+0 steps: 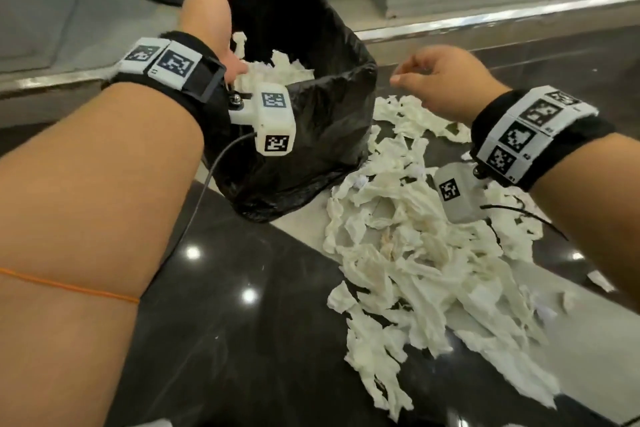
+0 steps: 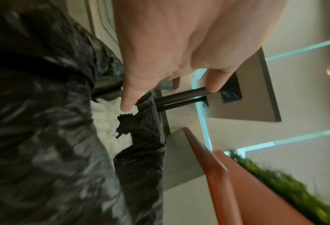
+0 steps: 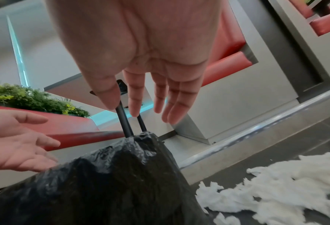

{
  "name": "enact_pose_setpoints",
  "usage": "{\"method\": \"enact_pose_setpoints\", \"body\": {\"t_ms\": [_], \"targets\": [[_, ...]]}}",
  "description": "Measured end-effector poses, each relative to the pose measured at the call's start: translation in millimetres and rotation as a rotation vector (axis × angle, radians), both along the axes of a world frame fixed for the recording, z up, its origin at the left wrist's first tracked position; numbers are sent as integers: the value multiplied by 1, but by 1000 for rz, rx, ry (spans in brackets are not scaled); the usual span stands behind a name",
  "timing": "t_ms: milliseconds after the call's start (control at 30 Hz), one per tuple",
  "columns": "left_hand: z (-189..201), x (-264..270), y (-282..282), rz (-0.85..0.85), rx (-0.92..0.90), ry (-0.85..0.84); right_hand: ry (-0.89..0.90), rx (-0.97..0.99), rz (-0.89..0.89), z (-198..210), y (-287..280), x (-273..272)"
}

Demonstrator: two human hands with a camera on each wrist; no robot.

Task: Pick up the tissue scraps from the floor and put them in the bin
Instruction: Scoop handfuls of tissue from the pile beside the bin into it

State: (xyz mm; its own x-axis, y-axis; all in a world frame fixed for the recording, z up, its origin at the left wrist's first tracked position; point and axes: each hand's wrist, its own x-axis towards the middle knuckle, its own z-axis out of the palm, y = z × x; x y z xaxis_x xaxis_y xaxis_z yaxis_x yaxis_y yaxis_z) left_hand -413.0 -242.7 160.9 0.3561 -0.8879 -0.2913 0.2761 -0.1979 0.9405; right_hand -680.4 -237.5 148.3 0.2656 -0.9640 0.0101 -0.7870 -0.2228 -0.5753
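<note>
both hands (image 1: 207,10) (image 1: 446,80) empty above bin (image 1: 311,135) rim

A black fabric wristband (image 1: 194,80) set with white square-coded marker tiles is worn on each bare forearm. A white boxy camera housing (image 1: 273,121) is screwed beneath, trailed by a thin black cable (image 1: 207,180). A thin orange thread (image 1: 69,286) is tied round the left forearm.

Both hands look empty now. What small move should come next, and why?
Probably the right hand should go down to the scraps on the floor and gather a bunch. It hangs open above them and holds nothing, many scraps lie beside the bin, and the left hand is open at the bin's mouth.
</note>
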Motion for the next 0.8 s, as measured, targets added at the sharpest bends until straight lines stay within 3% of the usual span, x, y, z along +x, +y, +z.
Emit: {"method": "enact_pose_setpoints", "body": {"t_ms": [100, 167, 267, 400, 467, 567, 633, 733, 800], "targets": [[-9, -45, 4, 3, -94, -626, 108, 59, 16, -16, 10, -16], [-27, -92, 18, -139, -242, -927, 240, 102, 69, -31, 15, -24], [-87, -148, 53, -669, -255, -1167, 429, 178, 163, -57, 16, -31], [-194, -181, 118, -1296, 188, -1391, 715, 424, 403, -112, 24, -32], [-227, -189, 147, -1458, 325, -1388, 869, 511, 574, -145, 36, -30], [-242, -188, 158, -1381, 335, -1330, 1092, 637, 782, -184, 59, -29], [-242, -179, 153, -1263, 307, -1289, 1142, 598, 863, -199, 71, -28], [-237, -161, 140, -1040, 298, -1191, 923, 423, 866, -205, 64, -21], [-234, -150, 135, -894, 328, -1149, 769, 417, 793, -198, 46, -12]]}}
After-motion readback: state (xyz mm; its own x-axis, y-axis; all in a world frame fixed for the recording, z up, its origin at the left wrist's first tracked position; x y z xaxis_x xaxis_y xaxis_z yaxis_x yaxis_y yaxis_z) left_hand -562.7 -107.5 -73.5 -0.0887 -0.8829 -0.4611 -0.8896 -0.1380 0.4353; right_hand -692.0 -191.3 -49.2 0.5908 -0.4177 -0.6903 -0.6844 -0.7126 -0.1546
